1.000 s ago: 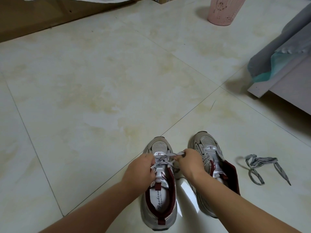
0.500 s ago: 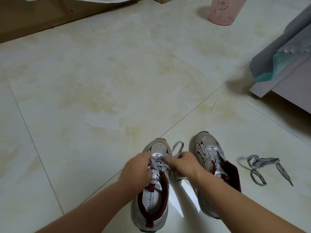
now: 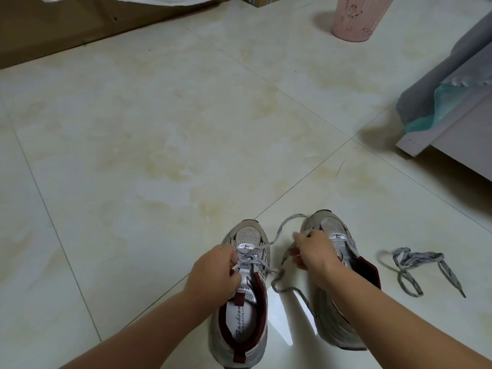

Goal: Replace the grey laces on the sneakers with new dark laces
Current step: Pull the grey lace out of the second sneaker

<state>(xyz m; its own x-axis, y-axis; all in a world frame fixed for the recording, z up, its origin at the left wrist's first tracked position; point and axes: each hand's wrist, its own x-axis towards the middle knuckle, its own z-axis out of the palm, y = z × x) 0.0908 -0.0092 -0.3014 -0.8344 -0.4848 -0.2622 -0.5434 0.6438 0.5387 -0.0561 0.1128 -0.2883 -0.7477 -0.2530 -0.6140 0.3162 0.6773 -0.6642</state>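
Two grey sneakers with maroon lining stand side by side on the floor. The left sneaker [image 3: 241,310] still carries a grey lace [image 3: 282,230], partly pulled out of its eyelets. My left hand [image 3: 215,272] grips that shoe at the tongue and lace crossings. My right hand [image 3: 314,251] pinches the loose lace, which loops up and then trails down between the shoes. The right sneaker [image 3: 338,323] lies under my right forearm with no lace visible in it. A removed grey lace [image 3: 415,265] lies in a heap on the floor to the right. No dark laces are in view.
A pink ribbed bin [image 3: 356,17] stands far back. A bed corner with grey and teal bedding [image 3: 452,102] juts in at the right. A brown board [image 3: 53,30] runs along the far left. Pale floor tiles [image 3: 159,155] spread ahead.
My right hand has drawn the grey lace out to the right, over the right sneaker, leaving a long loop free. The left hand stays on the left sneaker's tongue.
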